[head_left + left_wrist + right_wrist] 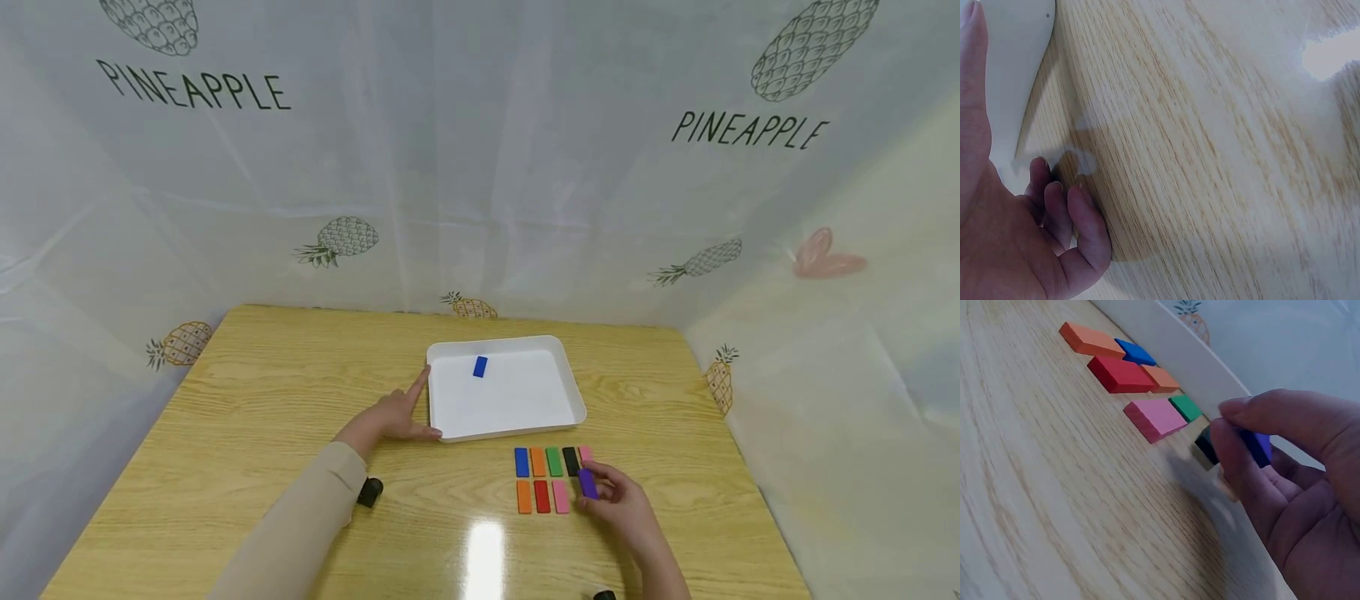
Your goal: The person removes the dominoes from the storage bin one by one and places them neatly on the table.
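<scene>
Between thumb and fingers, my right hand (628, 505) pinches a purple block (588, 484), close to the end of two rows of coloured blocks. The right wrist view shows the purple block (1260, 449) partly covered by the fingers. My left hand (393, 415) rests at the left side of a white tray (525, 392), its straight index finger and thumb touching the tray's edge. In the left wrist view the other fingers (1088, 228) of that hand are loosely bent and hold nothing. A blue block (480, 367) lies inside the tray.
On the wooden table (300, 367), the back row has blue (522, 462), orange, green, black and pink blocks; the front row has orange, red (542, 497) and pink ones. Black objects sit by the left sleeve (370, 492) and front edge. A pineapple-print curtain (480, 167) surrounds the table.
</scene>
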Demonstrator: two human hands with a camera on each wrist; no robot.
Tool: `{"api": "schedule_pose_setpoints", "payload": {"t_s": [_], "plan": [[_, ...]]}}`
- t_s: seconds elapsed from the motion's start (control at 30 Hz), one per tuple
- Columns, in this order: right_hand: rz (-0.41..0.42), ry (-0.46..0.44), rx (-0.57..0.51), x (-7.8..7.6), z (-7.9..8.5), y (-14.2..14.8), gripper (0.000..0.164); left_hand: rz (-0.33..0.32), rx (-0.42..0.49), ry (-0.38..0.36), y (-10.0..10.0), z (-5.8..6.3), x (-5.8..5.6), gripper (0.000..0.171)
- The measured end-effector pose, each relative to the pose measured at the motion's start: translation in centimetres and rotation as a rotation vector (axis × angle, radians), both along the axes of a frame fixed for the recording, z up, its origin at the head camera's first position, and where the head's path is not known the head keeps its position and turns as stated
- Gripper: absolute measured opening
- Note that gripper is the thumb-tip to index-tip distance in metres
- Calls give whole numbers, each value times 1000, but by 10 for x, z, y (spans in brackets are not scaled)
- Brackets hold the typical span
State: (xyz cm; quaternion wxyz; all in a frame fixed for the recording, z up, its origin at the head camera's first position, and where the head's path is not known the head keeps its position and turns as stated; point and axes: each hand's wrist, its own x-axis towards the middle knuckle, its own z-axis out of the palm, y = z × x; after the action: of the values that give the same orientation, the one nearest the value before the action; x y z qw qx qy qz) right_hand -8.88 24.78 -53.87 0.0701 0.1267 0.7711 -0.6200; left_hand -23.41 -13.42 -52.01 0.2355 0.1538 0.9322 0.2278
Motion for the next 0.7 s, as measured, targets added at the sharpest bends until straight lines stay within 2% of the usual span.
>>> {"api": "schedule_pose_setpoints", "payload": {"t_s": [0.1,0.3,0.6,0.7], "plan": [[31,0,83,1,-1,0,58,2,-4,0,0,0,0,123],[69,58,238,2,-9,1,55,7,-2,-7,0,0,0,122],[102,109,268,4,-20,5,49,11,5,-15,1,1,1,123],[139,133,303,4,-21,6,48,11,6,-11,0,-5,-2,124]]}}
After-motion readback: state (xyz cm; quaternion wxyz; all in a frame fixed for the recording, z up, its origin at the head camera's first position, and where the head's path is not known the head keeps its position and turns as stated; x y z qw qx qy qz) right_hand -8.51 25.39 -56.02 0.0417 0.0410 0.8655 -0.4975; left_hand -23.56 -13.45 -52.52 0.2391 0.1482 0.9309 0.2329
